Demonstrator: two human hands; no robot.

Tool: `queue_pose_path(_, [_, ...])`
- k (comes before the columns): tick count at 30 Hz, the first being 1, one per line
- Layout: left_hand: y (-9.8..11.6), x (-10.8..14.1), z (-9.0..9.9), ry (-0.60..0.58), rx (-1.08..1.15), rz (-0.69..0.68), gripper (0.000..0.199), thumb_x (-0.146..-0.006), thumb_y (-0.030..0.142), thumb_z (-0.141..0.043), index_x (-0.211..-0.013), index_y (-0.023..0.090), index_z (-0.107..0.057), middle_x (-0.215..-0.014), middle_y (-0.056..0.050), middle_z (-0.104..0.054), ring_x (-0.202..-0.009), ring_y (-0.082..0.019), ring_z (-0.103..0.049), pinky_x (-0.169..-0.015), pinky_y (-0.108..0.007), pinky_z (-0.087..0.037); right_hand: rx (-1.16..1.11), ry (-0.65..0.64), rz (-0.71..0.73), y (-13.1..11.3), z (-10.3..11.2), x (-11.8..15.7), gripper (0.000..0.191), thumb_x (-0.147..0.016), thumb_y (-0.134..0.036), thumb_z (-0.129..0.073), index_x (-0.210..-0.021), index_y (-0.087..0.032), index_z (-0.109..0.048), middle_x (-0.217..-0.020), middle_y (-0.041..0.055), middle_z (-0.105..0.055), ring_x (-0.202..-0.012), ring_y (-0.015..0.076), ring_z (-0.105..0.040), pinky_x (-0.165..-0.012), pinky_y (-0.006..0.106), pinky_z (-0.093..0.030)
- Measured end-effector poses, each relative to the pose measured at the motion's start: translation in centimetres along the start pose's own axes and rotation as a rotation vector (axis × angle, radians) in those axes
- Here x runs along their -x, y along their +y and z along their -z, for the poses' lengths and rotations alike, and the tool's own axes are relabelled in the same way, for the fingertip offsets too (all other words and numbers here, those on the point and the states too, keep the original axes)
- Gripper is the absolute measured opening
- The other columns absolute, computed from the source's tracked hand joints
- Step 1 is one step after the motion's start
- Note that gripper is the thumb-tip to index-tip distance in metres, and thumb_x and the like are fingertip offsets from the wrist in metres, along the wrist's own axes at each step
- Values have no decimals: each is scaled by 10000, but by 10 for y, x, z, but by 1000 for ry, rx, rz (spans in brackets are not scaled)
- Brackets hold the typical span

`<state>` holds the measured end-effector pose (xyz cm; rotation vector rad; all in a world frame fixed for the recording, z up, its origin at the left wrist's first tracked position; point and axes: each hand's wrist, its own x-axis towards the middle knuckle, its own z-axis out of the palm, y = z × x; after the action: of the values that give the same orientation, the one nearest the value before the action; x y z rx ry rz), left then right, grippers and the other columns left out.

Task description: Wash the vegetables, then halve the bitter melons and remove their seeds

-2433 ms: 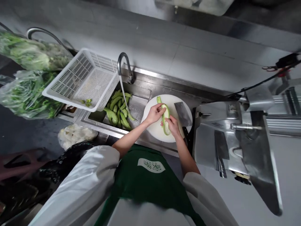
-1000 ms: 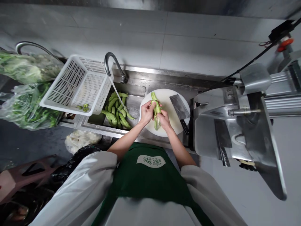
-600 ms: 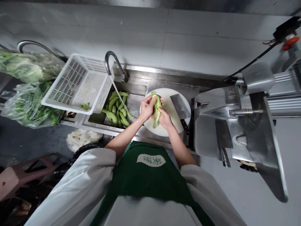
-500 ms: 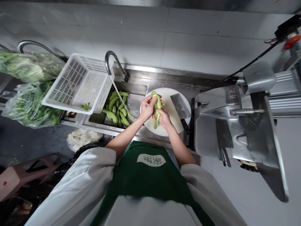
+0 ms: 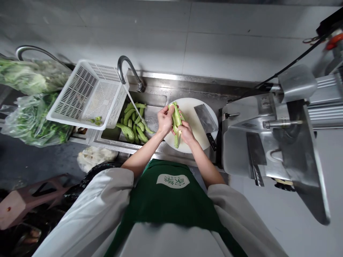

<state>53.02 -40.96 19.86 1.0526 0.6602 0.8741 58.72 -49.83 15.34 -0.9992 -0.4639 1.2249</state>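
Observation:
Over a round white cutting board (image 5: 197,141), both my hands hold a split green bitter melon (image 5: 176,117), its pale hollow inside facing up. My left hand (image 5: 165,119) is closed around its upper left side. Lower down, my right hand (image 5: 187,132) grips it, with the thumb at the pale inside. A cleaver (image 5: 205,119) with a black handle lies flat on the right part of the board. Whole bitter melons (image 5: 136,125), several of them, lie in the sink to the left.
Water runs from a curved faucet (image 5: 131,67) into the sink (image 5: 158,101). A white plastic basket (image 5: 80,89) with small green pieces stands at the sink's left. Bagged greens (image 5: 37,117) lie beyond it. A metal slicer (image 5: 268,132) with another cleaver (image 5: 255,153) on it stands right.
My right hand has slid slightly down along the bitter melon, and more of the pale inside shows. The left hand has shifted a little to the left.

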Motion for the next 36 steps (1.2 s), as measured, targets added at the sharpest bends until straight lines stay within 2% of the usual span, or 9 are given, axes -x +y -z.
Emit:
queue_pose_path(4, [10,3,-2,-5,22,38,504,-793,622,-754,-925,137,-721,-702,-42,-714,-657,-164,-724,-594,-235,-562,-97,-147,-228,-7,3,5,225,-751,-416,-625,-772,-207,-544,-570,-3,-575,-513,161,-546,-534,292,-463])
queue_pose_path(8, [17,8,-5,-7,25,88,450,-802,579,-768,-902,143,-722,-664,-30,-696,-612,-155,-710,-563,-226,-544,-164,-128,-296,-3,-6,3,132,-715,-328,-571,-690,-223,-495,-504,-18,-500,-469,138,-480,-514,268,-432])
queue_pose_path(13, [20,9,-7,11,4,98,425,-816,559,-764,-898,144,-720,-646,-26,-689,-590,-149,-700,-545,-219,-530,-163,-25,-265,4,-13,-1,107,-609,-230,-527,-598,-232,-420,-470,-26,-441,-435,114,-410,-476,254,-372])
queue_pose_path(17, [23,8,-6,9,-20,77,449,-813,577,-759,-918,142,-724,-657,-30,-695,-591,-143,-698,-542,-210,-526,-128,-58,-196,4,-11,3,125,-572,-175,-552,-605,-224,-441,-483,-32,-457,-452,112,-430,-493,254,-381])
queue_pose_path(19, [24,8,-5,2,-20,68,454,-815,581,-755,-923,140,-726,-662,-32,-695,-595,-142,-699,-544,-210,-528,-138,-98,-197,0,-10,5,132,-599,-185,-584,-657,-221,-471,-526,-25,-508,-484,130,-482,-520,267,-417])
queue_pose_path(22, [27,9,-5,-8,-23,62,442,-821,574,-753,-920,144,-727,-667,-32,-696,-606,-143,-701,-547,-210,-530,-174,-122,-234,-8,-9,6,154,-698,-293,-628,-750,-220,-503,-585,-15,-554,-528,161,-540,-546,295,-459])
queue_pose_path(26, [28,7,-5,10,-2,47,418,-830,556,-753,-915,147,-726,-673,-31,-695,-623,-145,-707,-560,-213,-538,-191,-151,-230,-10,-11,6,169,-757,-342,-628,-791,-210,-527,-565,-26,-527,-508,148,-512,-535,288,-448])
queue_pose_path(32, [26,-1,0,51,30,-1,401,-820,545,-764,-863,149,-716,-701,-35,-705,-652,-147,-715,-576,-214,-551,-159,-110,-105,1,-17,4,120,-687,-205,-599,-738,-217,-491,-571,-34,-506,-510,126,-487,-533,270,-431])
queue_pose_path(36, [25,1,0,68,32,24,381,-812,521,-780,-840,148,-708,-684,-33,-700,-661,-149,-717,-591,-216,-558,-73,-45,-84,8,-20,-1,92,-608,-190,-556,-616,-221,-470,-482,-34,-475,-449,115,-436,-476,257,-354])
